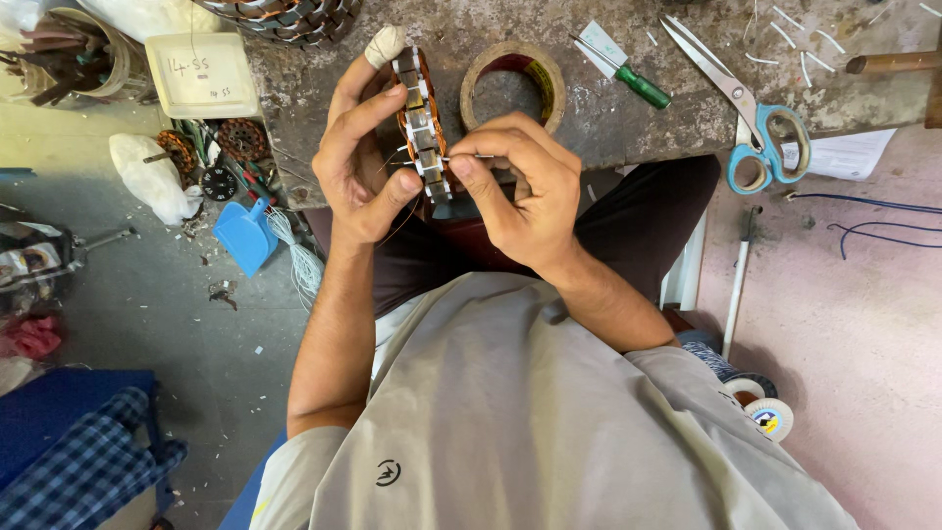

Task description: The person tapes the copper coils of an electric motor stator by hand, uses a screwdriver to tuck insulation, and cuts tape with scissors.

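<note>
Scuffed and stained, the grey workbench fills the top of the view, with a concrete floor on the left and a pinkish floor on the right. At the bench's near edge the person holds a wound motor stator upright on its rim, so its copper coils and pale slot pieces face sideways. The left hand wraps the stator from the left: the thumb curls in against its lower edge, the fingers press together along the rim, and one fingertip wears a white bandage. The right hand meets it from the right, thumb and forefinger pinching a thin metal pin whose tip touches the stator's lower slots; the other fingers are curled in behind. A fine strand seems to run from the coils towards the left thumb, though it is too thin to be sure.

Just behind the stator a roll of brown tape lies flat on the bench. Further right are a green-handled screwdriver and blue-handled scissors, both well apart from the hands. A white tray sits at the bench's left end, and a blue scoop lies on the floor below.
</note>
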